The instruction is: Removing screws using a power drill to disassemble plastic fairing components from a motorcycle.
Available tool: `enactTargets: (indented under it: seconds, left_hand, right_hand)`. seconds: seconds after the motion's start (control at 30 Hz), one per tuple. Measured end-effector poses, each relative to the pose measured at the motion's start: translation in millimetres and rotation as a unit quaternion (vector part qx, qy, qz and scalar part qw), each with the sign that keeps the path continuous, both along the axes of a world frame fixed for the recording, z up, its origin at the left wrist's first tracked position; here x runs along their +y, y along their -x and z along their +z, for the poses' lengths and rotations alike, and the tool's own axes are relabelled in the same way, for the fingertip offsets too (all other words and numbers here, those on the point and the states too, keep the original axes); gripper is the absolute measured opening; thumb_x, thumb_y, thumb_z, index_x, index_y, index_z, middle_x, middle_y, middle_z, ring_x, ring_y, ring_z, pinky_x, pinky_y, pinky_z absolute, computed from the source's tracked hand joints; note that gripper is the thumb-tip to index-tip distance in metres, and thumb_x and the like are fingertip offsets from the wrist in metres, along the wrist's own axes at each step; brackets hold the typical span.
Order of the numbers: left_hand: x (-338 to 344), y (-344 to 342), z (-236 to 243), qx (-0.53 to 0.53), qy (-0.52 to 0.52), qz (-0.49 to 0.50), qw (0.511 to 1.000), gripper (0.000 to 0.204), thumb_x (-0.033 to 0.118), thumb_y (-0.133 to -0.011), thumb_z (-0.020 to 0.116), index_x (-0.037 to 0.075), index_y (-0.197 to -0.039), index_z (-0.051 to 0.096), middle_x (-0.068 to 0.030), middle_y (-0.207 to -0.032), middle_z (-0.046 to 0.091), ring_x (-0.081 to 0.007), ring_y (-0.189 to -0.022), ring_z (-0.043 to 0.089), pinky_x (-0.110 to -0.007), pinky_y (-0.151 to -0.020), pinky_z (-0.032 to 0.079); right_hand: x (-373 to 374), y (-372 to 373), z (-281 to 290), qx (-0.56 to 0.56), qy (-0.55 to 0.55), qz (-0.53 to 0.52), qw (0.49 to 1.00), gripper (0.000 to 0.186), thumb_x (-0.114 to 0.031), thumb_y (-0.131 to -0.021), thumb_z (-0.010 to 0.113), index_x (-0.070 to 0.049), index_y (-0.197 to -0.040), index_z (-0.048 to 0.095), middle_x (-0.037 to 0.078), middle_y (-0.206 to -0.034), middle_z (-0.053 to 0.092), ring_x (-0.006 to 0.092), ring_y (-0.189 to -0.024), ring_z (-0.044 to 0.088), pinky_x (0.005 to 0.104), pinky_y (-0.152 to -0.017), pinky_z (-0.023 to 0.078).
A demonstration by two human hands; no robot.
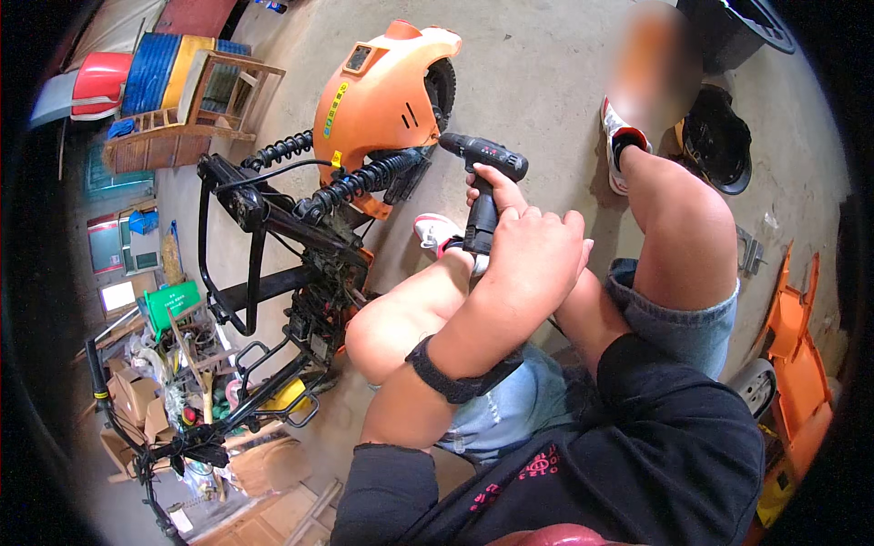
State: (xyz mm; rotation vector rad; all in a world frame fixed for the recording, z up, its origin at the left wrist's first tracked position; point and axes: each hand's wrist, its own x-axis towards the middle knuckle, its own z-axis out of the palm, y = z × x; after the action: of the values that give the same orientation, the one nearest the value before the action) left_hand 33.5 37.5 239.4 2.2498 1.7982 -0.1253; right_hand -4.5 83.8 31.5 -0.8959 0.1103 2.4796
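Observation:
My right hand point(498, 189) is wrapped round the grip of a black cordless drill point(490, 156), held with its battery end down. The drill's nose points left at the lower rear edge of an orange fender point(382, 96); whether the bit touches it I cannot tell. Across my right wrist lies my left hand point(539, 241), with its fingers curled closed and a black band point(446, 369) on its wrist. What those fingers hold, if anything, is hidden. Black coil shock absorbers point(369, 179) join the fender to a black vehicle frame point(259, 218).
Handlebars point(146, 450) reach toward the lower left. Beyond them is a clutter heap with a green box point(170, 307). A wooden chair point(214, 96) stands far left. At right lie a black helmet-like shell point(719, 136) and orange panels point(801, 337); a black bin point(728, 32) stands behind.

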Motion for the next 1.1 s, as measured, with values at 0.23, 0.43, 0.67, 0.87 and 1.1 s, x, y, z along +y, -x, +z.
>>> enactTargets:
  seconds: [0.23, 0.43, 0.67, 0.87, 1.1]
  left_hand:
    - [0.4, -2.7, -2.8, 0.016, -0.007, -0.009, 1.000, 0.031, 0.034, -0.087, 0.059, 0.004, -0.084, 0.061, -0.0144, -0.070, 0.064, -0.0294, -0.068, 0.066, -0.039, -0.062, 0.052]
    - [1.1, -3.9, -7.2, 0.015, 0.002, -0.012, 1.000, 0.030, 0.034, -0.087, 0.058, 0.004, -0.085, 0.062, -0.0139, -0.071, 0.065, -0.0298, -0.071, 0.066, -0.039, -0.064, 0.052]
    - [2.2, 0.4, -10.8, 0.049, -0.003, -0.022, 0.999, 0.030, 0.034, -0.087, 0.059, 0.004, -0.084, 0.062, -0.0144, -0.072, 0.066, -0.0300, -0.072, 0.066, -0.039, -0.065, 0.053]
    - [0.9, -1.7, -11.9, 0.020, -0.001, -0.014, 1.000, 0.030, 0.034, -0.086, 0.059, 0.004, -0.085, 0.062, -0.0135, -0.073, 0.066, -0.0300, -0.072, 0.066, -0.039, -0.066, 0.052]
    - [0.6, -0.1, -14.9, 0.005, 0.012, 0.005, 1.000, 0.029, 0.034, -0.086, 0.059, 0.005, -0.085, 0.062, -0.0137, -0.074, 0.066, -0.0308, -0.074, 0.066, -0.039, -0.068, 0.051]
  right_hand:
    - [-0.7, 5.5, 7.2, -0.045, -0.038, -0.002, 0.998, 0.020, -0.034, -0.084, 0.067, -0.017, -0.082, 0.058, -0.002, -0.063, 0.056, 0.0091, -0.050, 0.050, 0.0236, -0.046, 0.039]
    - [-13.8, 10.7, -16.8, 0.063, 0.074, -0.069, 0.993, 0.015, -0.028, -0.087, 0.064, -0.014, -0.083, 0.060, -0.002, -0.065, 0.056, 0.0097, -0.057, 0.054, 0.0242, -0.053, 0.045]
    - [-20.2, 6.7, -51.2, 0.225, 0.067, -0.072, 0.969, 0.032, -0.019, -0.094, 0.052, -0.015, -0.127, 0.049, 0.003, -0.101, 0.058, 0.0076, -0.083, 0.053, 0.0218, -0.071, 0.048]
    - [-32.4, -33.5, -7.9, 0.244, -0.045, -0.106, 0.963, 0.048, -0.042, -0.094, 0.054, -0.008, -0.126, 0.052, 0.002, -0.090, 0.060, 0.0071, -0.080, 0.055, 0.0183, -0.063, 0.046]
    - [-6.9, 5.2, -41.8, 0.157, 0.005, -0.051, 0.986, 0.056, -0.057, -0.086, 0.056, -0.008, -0.114, 0.059, -0.001, -0.065, 0.057, 0.0086, -0.058, 0.058, 0.0219, -0.045, 0.044]
